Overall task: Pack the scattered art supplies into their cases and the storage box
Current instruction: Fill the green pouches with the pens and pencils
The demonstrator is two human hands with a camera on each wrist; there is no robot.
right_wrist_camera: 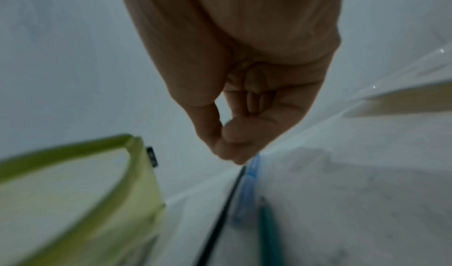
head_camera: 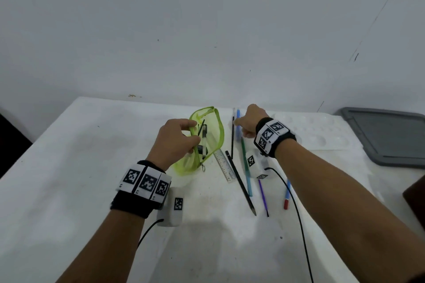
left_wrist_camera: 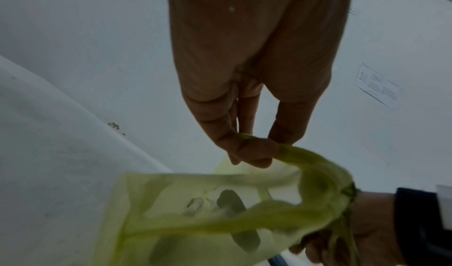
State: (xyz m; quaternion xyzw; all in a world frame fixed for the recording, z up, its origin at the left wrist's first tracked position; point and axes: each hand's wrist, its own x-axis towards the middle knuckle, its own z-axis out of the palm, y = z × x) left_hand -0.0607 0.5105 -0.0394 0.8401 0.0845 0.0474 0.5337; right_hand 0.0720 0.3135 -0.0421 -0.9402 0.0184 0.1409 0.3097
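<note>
The left hand (head_camera: 176,136) pinches the green pouch (head_camera: 208,142) rim open, while the right hand (head_camera: 249,122), fingers curled w/ nothing clearly held, sits nearer the blue pen (head_camera: 238,122), lying lengthwise away from the person, just right of the pouch.

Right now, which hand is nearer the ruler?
Left. The left hand holds the green pouch lying beside the ruler; the right hand reaches past it toward the pens.

The right hand (right_wrist_camera: 234,96), fingers curled with thumb meeting forefinger, hovers over a blue pen (right_wrist_camera: 247,191), thin black stick (right_wrist_camera: 220,214) and teal pencil (right_wrist_camera: 269,231); green pouch (right_wrist_camera: 102,202) lies left.
</note>
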